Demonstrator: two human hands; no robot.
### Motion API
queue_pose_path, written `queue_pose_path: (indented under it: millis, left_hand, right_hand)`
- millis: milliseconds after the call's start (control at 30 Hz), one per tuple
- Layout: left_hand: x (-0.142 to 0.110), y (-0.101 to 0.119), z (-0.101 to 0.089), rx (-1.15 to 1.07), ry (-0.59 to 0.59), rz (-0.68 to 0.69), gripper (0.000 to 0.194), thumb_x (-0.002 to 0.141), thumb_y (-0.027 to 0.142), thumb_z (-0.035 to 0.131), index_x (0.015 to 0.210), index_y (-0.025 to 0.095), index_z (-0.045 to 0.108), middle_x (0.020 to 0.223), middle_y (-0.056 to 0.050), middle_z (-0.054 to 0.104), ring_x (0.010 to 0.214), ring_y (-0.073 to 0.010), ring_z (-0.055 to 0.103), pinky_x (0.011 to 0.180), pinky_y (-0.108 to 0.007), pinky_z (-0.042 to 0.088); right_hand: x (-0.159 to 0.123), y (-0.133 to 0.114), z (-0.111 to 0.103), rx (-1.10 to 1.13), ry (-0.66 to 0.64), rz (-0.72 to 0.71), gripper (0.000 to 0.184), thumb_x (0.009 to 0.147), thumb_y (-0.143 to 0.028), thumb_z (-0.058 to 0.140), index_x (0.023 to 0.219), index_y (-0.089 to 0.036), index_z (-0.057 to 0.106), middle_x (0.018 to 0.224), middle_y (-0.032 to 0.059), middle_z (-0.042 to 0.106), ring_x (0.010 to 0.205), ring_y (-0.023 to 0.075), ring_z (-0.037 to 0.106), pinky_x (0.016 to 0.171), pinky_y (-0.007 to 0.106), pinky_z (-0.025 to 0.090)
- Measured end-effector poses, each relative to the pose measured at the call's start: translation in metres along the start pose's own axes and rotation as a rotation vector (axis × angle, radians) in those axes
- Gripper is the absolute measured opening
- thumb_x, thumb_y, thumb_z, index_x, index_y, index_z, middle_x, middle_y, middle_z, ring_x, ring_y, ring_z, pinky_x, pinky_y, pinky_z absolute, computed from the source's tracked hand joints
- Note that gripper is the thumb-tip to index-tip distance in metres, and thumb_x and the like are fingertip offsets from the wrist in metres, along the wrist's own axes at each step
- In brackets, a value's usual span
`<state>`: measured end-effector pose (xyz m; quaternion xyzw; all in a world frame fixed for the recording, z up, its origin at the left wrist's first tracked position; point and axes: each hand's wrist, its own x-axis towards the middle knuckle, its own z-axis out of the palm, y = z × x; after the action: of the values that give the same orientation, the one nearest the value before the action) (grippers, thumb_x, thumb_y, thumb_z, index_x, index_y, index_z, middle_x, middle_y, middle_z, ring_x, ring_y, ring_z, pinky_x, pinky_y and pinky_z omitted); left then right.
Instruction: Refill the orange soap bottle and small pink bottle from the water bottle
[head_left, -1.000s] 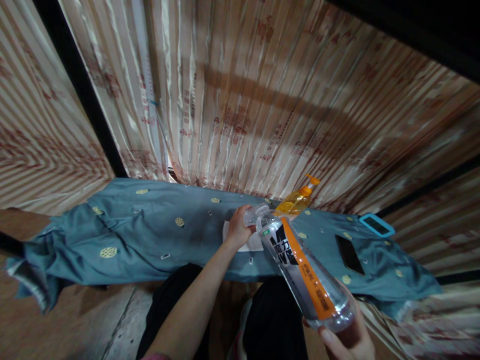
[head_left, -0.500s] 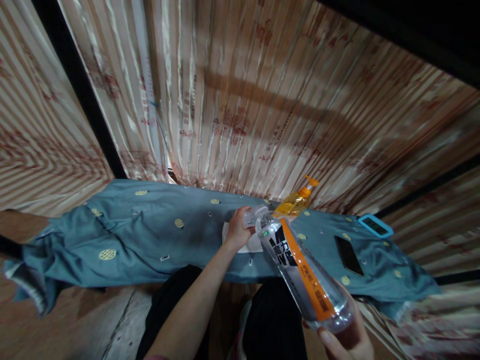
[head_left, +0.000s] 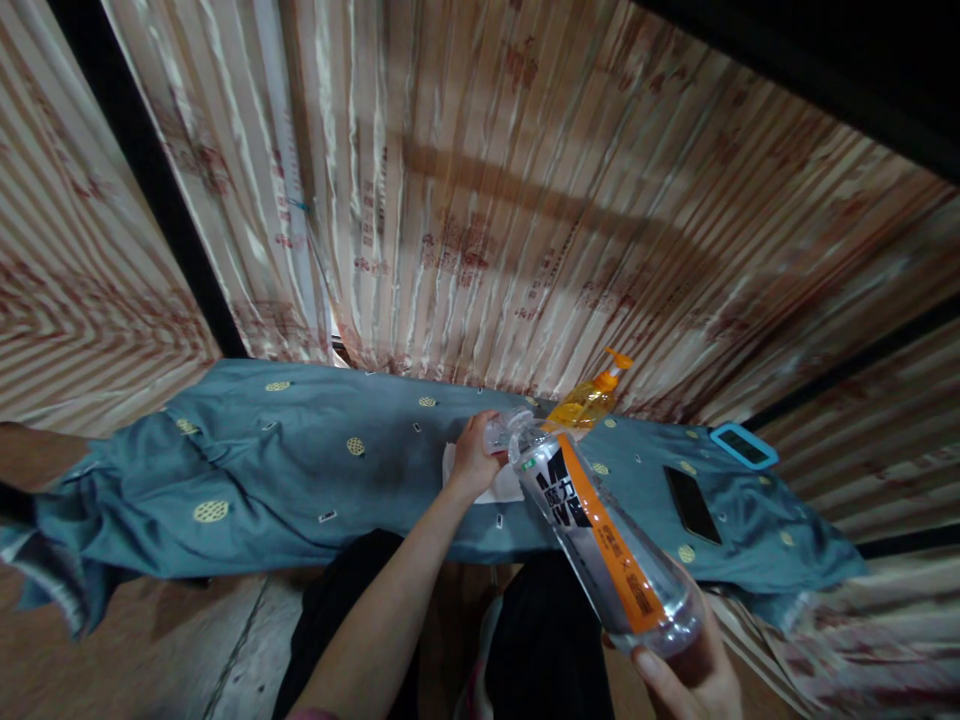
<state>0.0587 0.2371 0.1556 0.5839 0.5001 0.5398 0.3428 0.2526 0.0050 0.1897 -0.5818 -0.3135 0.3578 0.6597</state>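
Note:
My right hand [head_left: 690, 675] grips the base of a large clear plastic bottle [head_left: 600, 545] with an orange, black and white label. The bottle lies tilted, its neck pointing up and left in the picture. My left hand [head_left: 474, 462] is wrapped round a small clear cup [head_left: 498, 434] at the bottle's mouth. Whether liquid runs between them is too blurred to tell. Beneath my left hand lies a white sheet or cloth [head_left: 508, 488], partly covered. Just behind the bottle's neck stands an amber pump bottle [head_left: 583, 404] with an orange pump head.
A blue-grey cloth with yellow pineapple prints [head_left: 262, 480] covers the low table, wrinkled at both ends. To the right lie a dark phone [head_left: 691, 505] and a blue-framed device [head_left: 744, 446]. Striped curtains [head_left: 465, 200] and black poles [head_left: 150, 180] surround the table.
The whole view has shifted slightly, moving the table items a little left. Both hands keep their grip, and the bottle's tilt looks almost the same.

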Motion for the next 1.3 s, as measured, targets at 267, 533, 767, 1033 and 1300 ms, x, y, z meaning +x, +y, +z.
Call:
queue_pose_path:
  millis: [267,533,767,1033,1300]
  left_hand:
    - [0.000,-0.004,0.002,-0.030,0.011,0.021,0.062,0.059,0.002,0.086,0.114,0.021,0.066,0.116,-0.006,0.072,0.111,-0.0264,0.070,0.101,-0.042,0.055]
    - [0.001,-0.003,0.001,-0.004,0.003,0.010,0.062,0.059,0.000,0.084,0.114,0.021,0.065,0.117,-0.006,0.071,0.111,-0.0258,0.069,0.101,-0.041,0.054]
    - [0.001,-0.005,0.001,-0.004,0.006,0.023,0.061,0.060,0.001,0.084,0.114,0.023,0.065,0.116,-0.004,0.072,0.111,-0.0259,0.069,0.101,-0.041,0.054]
    - [0.001,-0.004,0.002,0.006,0.009,0.021,0.061,0.059,0.001,0.084,0.114,0.022,0.066,0.116,-0.005,0.072,0.111,-0.0260,0.070,0.101,-0.041,0.055]
    - [0.001,-0.004,0.001,0.024,0.008,0.015,0.060,0.060,0.002,0.085,0.113,0.022,0.066,0.114,-0.005,0.072,0.109,-0.0260,0.070,0.099,-0.040,0.054]
  right_hand:
    - [-0.002,-0.005,0.002,0.023,-0.001,0.031,0.083,0.056,-0.038,0.101,0.132,-0.033,0.068,0.138,0.0076,0.068,0.114,0.0345,0.066,0.068,0.032,0.063]
    - [-0.004,-0.009,0.007,0.063,-0.003,0.041,0.085,0.053,-0.040,0.104,0.130,-0.032,0.068,0.136,0.0078,0.068,0.112,0.0312,0.066,0.069,0.029,0.064]
    - [-0.003,-0.004,0.005,0.069,-0.001,0.047,0.086,0.053,-0.037,0.103,0.131,-0.034,0.067,0.137,0.0072,0.067,0.111,0.0320,0.067,0.069,0.031,0.064]
    - [-0.002,-0.002,0.004,0.027,-0.018,-0.003,0.080,0.057,-0.040,0.101,0.130,-0.036,0.068,0.132,0.0037,0.073,0.108,0.0311,0.072,0.070,0.031,0.063]
    - [-0.001,0.002,0.004,-0.015,-0.005,-0.024,0.082,0.059,-0.049,0.098,0.132,-0.032,0.066,0.131,0.0088,0.076,0.106,0.0367,0.075,0.070,0.035,0.064]
